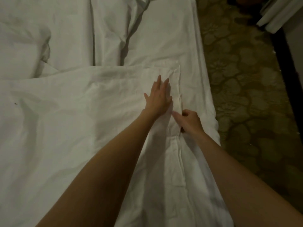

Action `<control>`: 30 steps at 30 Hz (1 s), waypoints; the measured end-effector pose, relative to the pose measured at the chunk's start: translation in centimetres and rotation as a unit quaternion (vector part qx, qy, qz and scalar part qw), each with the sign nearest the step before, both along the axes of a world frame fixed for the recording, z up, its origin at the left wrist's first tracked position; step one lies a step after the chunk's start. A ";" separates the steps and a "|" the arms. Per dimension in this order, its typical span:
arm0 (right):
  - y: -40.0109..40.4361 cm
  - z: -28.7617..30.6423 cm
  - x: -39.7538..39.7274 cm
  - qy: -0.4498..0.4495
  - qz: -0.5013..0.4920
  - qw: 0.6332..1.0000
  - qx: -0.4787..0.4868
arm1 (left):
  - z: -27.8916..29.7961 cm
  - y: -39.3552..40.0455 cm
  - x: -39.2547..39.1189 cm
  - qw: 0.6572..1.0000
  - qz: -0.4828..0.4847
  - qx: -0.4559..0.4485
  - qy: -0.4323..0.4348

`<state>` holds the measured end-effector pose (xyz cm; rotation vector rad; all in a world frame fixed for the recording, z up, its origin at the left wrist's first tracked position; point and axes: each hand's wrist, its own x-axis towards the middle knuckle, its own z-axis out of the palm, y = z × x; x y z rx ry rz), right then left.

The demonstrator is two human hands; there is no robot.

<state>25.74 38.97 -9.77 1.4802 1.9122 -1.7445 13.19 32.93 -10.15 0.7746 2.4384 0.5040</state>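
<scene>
A white duvet (78, 128) lies spread over the bed, its folded top edge running across the middle of the view to a corner at the right. My left hand (158, 97) lies flat on the duvet near that corner, fingers straight and spread. Just to its right, my right hand (188, 120) has its fingers curled and pinches the duvet's right side edge, where a dark opening in the seam shows. Both bare forearms reach in from the bottom of the view.
A white bed sheet (164, 38) with rumpled folds covers the mattress beyond the duvet. Patterned carpet (246, 79) runs along the bed's right side. A dark furniture edge (285, 63) and a white folded item (277, 12) sit at the upper right.
</scene>
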 end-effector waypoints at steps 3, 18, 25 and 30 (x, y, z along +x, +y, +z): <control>-1.1 0.3 2.0 0.002 0.036 0.999 0.010 | 0.9 -1.6 3.4 0.999 0.003 0.018 -0.032; -10.7 1.1 14.6 -0.066 0.040 0.997 0.016 | 3.7 -14.1 18.2 0.995 -0.014 0.093 -0.026; -11.9 0.5 20.5 -0.102 -0.111 0.982 0.110 | 4.2 -18.9 26.6 0.986 -0.102 -0.027 -0.132; -13.7 1.1 24.2 -0.130 -0.058 0.989 -0.049 | 3.7 -19.8 31.5 0.960 -0.215 -0.153 -0.090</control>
